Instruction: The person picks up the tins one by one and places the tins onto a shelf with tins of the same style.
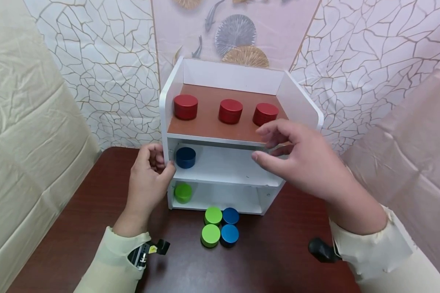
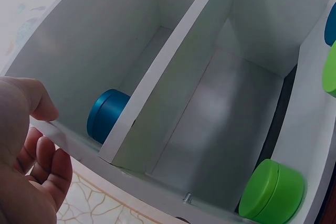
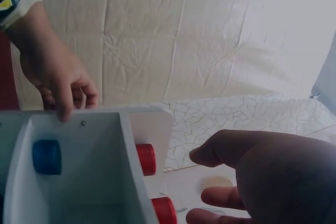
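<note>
A white shelf unit [image 1: 229, 77] with a brown top level stands on the table. My left hand [image 1: 146, 185] grips the edge of its left side panel, the thumb inside and the fingers outside in the left wrist view. Three round red tins sit on the top level: left [image 1: 185, 108], middle [image 1: 230, 112] and right [image 1: 265, 114]. My right hand [image 1: 300, 158] hovers by the right red tin, fingers loosely bent and apart, holding nothing. A blue tin [image 1: 185, 158] stands at the left of the middle level. Below it, a green tin [image 1: 183, 193] sits on the bottom level.
In front of the unit, two green tins [image 1: 210, 235] and two blue tins [image 1: 229, 235] stand close together on the dark red-brown table [image 1: 271, 260]. Patterned wall covering [image 1: 110, 61] hangs behind, and beige cloth [image 1: 29, 114] hangs at the sides.
</note>
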`<state>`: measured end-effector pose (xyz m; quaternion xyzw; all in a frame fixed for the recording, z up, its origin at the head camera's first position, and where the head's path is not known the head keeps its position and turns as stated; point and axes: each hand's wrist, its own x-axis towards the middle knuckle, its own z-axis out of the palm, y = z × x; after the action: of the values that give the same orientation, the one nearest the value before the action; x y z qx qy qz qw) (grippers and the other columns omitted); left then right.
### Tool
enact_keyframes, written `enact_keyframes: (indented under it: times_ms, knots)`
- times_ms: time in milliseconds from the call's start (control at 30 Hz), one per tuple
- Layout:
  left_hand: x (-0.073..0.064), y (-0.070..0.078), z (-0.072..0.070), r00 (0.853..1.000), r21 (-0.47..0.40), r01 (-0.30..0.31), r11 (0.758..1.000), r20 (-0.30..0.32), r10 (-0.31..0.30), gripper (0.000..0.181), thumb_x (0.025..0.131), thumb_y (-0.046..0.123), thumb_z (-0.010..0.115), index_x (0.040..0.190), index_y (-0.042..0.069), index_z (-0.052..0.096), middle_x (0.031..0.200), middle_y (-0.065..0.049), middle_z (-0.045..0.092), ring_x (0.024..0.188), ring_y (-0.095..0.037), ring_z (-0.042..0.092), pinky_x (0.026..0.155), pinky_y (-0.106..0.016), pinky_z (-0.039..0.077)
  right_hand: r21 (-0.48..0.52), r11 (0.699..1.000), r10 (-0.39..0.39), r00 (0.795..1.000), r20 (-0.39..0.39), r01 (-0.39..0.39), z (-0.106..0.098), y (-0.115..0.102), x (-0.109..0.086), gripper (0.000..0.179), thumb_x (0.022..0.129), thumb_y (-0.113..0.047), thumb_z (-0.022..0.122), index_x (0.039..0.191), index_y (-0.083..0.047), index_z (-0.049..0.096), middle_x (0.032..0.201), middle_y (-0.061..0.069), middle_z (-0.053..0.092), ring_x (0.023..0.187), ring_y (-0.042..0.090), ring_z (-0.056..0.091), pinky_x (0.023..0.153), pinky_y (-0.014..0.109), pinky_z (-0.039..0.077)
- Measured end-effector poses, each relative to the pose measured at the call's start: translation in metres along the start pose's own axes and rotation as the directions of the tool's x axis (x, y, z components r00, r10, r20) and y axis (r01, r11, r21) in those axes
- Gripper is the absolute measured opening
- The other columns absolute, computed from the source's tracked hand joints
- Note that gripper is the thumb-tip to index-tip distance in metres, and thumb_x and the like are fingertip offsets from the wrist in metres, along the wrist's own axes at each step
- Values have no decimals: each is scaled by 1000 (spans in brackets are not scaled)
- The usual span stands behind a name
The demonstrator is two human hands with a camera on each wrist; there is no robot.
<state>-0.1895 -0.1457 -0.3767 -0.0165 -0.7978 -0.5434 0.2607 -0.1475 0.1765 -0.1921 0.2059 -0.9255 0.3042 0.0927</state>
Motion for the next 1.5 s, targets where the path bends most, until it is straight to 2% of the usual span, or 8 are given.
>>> enact_keyframes:
  times_ms: [200,533,633,767,933,1133,1367,1500]
  knots:
    - [1,1,1,1000,2,-1,1000,-2,1,38,101,11,75,135,13,57,107,-9,58,95,-19,58,80,-17,51,28,1000,0,999,43,-1,13,13,-10,42,96,-33,90,133,-22,73,127,-3,75,110,19,74,100,52,66]
    - [0,1,1,1000,-4,3,1000,1,-3,38,102,12,75,135,15,57,107,-9,58,96,-20,58,79,-16,51,111,991,69,993,93,-79,35,39,-29,50,94,-36,92,138,-23,71,135,-1,72,114,23,77,102,47,66]
    - [-1,1,1,1000,-5,7,1000,1,-7,38,102,12,75,135,15,57,107,-9,58,96,-20,58,80,-17,51,155,983,85,991,99,-100,42,47,-34,52,93,-33,93,139,-22,70,136,1,72,115,26,78,101,41,67]
    - [-1,1,0,1000,-4,9,1000,-3,-9,38,101,12,75,135,15,57,107,-9,58,96,-20,58,80,-16,51,220,970,87,991,99,-107,54,58,-40,51,94,-30,93,139,-22,70,135,3,73,115,26,78,98,30,66]
    - [-1,1,0,1000,1,9,1000,-9,-9,38,101,11,75,135,14,57,107,-9,58,96,-20,58,79,-17,51,268,958,74,992,101,-99,71,72,-46,53,94,-27,93,141,-19,69,134,6,74,116,23,77,97,23,63]
    - [-1,1,-1,1000,1,6,1000,-3,-6,38,101,12,75,135,14,57,107,-9,58,96,-20,58,80,-17,51,280,953,87,990,114,-116,88,86,-55,57,93,-27,94,143,-19,68,133,3,73,118,22,75,99,28,64]
    - [-1,2,0,1000,-4,12,1000,0,-12,39,101,12,75,135,15,57,108,-9,58,96,-20,59,80,-17,51,332,940,41,991,123,-80,113,109,-64,55,92,-21,95,141,-19,69,132,3,73,120,25,73,102,34,65]
    - [-1,2,0,1000,-4,9,1000,-1,-9,39,101,12,75,135,14,57,107,-9,58,96,-20,58,79,-17,51,360,929,36,988,150,-88,128,120,-70,55,93,-22,94,141,-18,68,132,4,73,119,25,74,101,36,65]
